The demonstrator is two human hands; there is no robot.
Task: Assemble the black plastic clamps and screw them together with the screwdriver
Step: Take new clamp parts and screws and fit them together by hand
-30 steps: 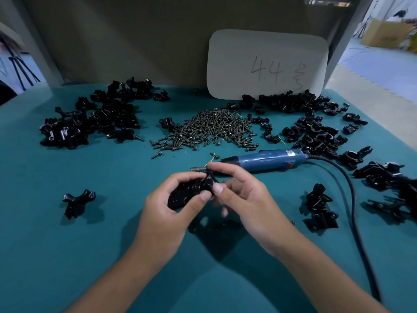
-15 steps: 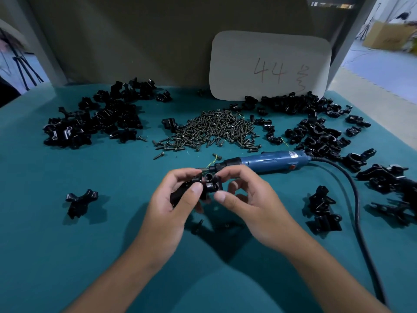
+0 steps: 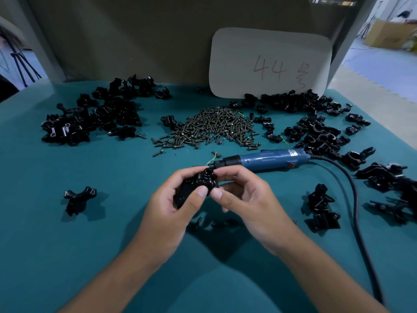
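Observation:
Both hands hold one black plastic clamp [image 3: 198,186] above the teal table [image 3: 67,245]. My left hand [image 3: 171,206] curls round its left body with the thumb on its front. My right hand [image 3: 246,199] pinches its right end between thumb and forefinger. A round socket on the clamp faces up. The blue electric screwdriver [image 3: 264,160] lies on the table just behind my hands, tip pointing left. A heap of dark screws [image 3: 209,129] sits behind it. A few loose screws [image 3: 216,223] lie in shadow under my hands.
Piles of black clamp parts lie at the back left [image 3: 94,118] and back right [image 3: 316,127]. One clamp [image 3: 79,198] lies alone at left; two more [image 3: 321,208] at right. The screwdriver's black cable [image 3: 356,211] runs down the right side. A white card [image 3: 270,64] leans on the wall.
The clamp has been turned in my hands, so its round socket faces up now. My right thumb and forefinger have shifted onto its right end.

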